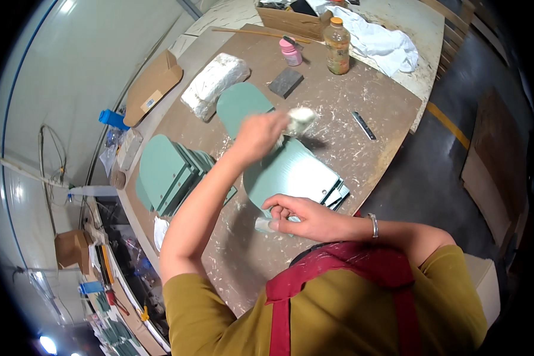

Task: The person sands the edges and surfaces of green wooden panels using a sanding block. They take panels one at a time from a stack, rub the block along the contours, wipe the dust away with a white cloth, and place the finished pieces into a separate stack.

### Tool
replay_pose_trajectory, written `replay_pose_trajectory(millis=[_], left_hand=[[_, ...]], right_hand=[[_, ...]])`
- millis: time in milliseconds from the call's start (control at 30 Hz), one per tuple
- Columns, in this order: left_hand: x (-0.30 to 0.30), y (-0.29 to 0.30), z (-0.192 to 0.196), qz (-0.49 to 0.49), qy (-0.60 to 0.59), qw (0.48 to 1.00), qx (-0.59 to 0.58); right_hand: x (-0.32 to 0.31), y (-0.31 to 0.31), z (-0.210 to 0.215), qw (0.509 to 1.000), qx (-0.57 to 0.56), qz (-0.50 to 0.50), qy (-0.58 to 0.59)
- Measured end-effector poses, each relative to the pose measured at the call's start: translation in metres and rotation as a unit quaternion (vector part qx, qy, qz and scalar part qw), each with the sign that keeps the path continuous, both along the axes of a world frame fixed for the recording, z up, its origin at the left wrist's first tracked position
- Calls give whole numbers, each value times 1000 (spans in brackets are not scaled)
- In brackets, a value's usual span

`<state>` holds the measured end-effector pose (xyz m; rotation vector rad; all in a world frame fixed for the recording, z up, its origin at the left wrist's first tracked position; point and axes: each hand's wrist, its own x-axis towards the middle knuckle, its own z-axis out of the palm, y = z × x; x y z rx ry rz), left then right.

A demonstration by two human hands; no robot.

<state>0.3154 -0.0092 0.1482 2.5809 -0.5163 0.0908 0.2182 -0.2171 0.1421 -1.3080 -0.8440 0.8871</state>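
My left hand (260, 135) is raised over green rounded panels. It is smeared by motion, with its fingers closed on a white wad (303, 117), cloth-like but too blurred to name surely. Under it lies a stack of green panels (288, 172) with holes near the square end. My right hand (299, 215) is at the near edge of that stack, fingers curled. Between its thumb and fingers is a small pale, flat piece (264, 225) whose kind I cannot make out. Another green panel (242, 105) lies just beyond, partly hidden by my left hand.
More green panels (167, 172) are stacked at the left. Farther back are a white wrapped bundle (215, 86), a dark grey block (285, 82), a pink bottle (291, 54), and a drink bottle (337, 48). A black knife-like tool (364, 126) lies at right among white scraps.
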Motion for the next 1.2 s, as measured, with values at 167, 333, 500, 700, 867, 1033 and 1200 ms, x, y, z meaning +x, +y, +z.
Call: replay_pose_trajectory(millis=[167,333,500,700,867,1033,1200], left_hand=[[3,-14,18,94,107,981,131],[0,-42,19,-246,43,967,47],[3,-63,15,-142,74,979,130],[-2,-88,14,-236,75,952,182],[-6,-96,2,-295,39,951,84],[10,-96,-1,-221,45,971,74],[19,-55,28,60,22,977,-203]], right_hand=[[-3,-2,0,1000,-5,-2,-18],[-4,-2,3,997,-11,-21,-70],[-10,-2,1,994,3,-30,-101],[-16,0,0,991,0,-57,-124],[-19,-3,0,990,9,-83,-118],[-17,3,-5,989,8,-85,-124],[1,-23,28,994,64,-81,45]])
